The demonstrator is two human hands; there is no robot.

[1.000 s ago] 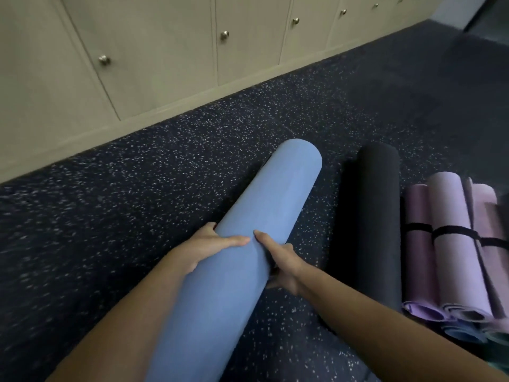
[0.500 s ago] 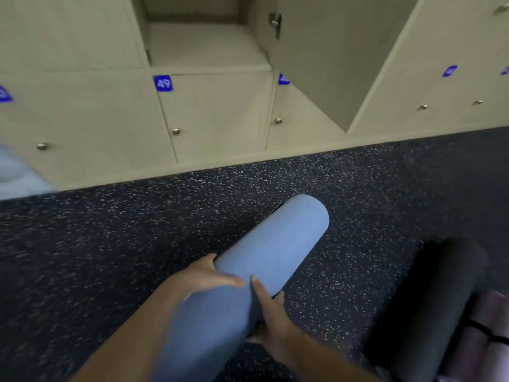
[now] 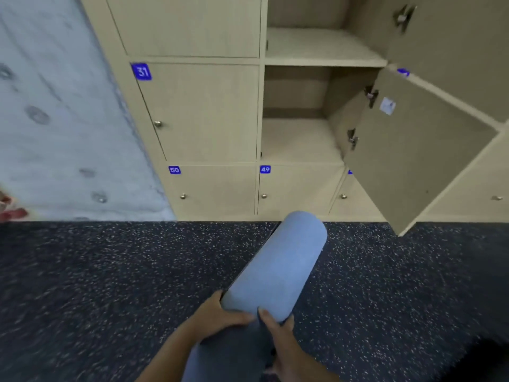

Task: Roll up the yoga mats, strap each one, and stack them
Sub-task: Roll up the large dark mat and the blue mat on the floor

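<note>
A rolled light-blue yoga mat (image 3: pixel 278 268) points away from me toward the lockers, its far end raised above the dark speckled floor. My left hand (image 3: pixel 217 317) grips the roll from the left side, fingers curled over its top. My right hand (image 3: pixel 278 330) grips it from the right, thumb on top. No strap shows on the roll. The other mats are out of view.
Beige numbered lockers (image 3: pixel 209 114) stand straight ahead; two compartments are open, and one open door (image 3: pixel 413 150) swings out at the right near the mat's far end. A grey concrete wall (image 3: pixel 55 119) is at the left. A dark shape (image 3: pixel 484 362) fills the bottom right corner.
My view has swung up and to the left, so the black and purple mats left the frame. Both hands kept their grip on the blue roll, which now points at the lockers.
</note>
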